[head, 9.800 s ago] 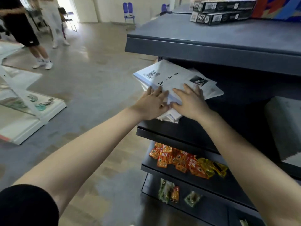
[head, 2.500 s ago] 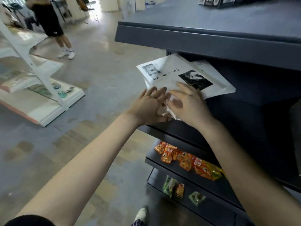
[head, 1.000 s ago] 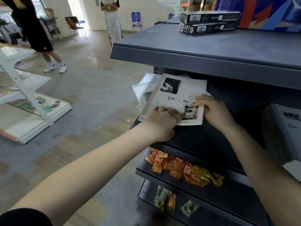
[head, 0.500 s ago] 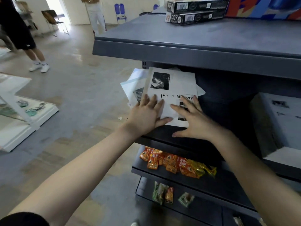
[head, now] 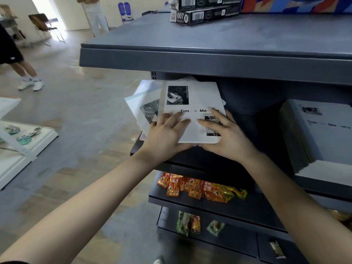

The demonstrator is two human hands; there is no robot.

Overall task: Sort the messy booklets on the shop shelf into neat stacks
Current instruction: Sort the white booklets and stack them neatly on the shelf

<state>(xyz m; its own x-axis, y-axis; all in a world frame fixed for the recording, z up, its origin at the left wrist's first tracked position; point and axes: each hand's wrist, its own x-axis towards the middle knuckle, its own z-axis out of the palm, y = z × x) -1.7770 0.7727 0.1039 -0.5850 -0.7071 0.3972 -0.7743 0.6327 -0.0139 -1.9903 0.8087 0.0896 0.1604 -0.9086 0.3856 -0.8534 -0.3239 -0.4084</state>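
Daylight pours from a doorway [head: 47, 12] far up and left of the left hand [head: 163, 138], blown out to white, and leaves a pale sheen on the floor [head: 85, 111]. The top shelf [head: 209, 61] above the hands is evenly lit, while the bay behind the right hand [head: 226, 138] sinks into deep shadow. The top booklet [head: 198, 96] under the hands is bright, its print readable. The booklet stack [head: 320, 134] right of the right hand is soft. Shelf edges bow near the borders.

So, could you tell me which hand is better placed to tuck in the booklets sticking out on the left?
Left. The left hand lies right beside the stray booklets; the right hand presses the top booklet on its other side.
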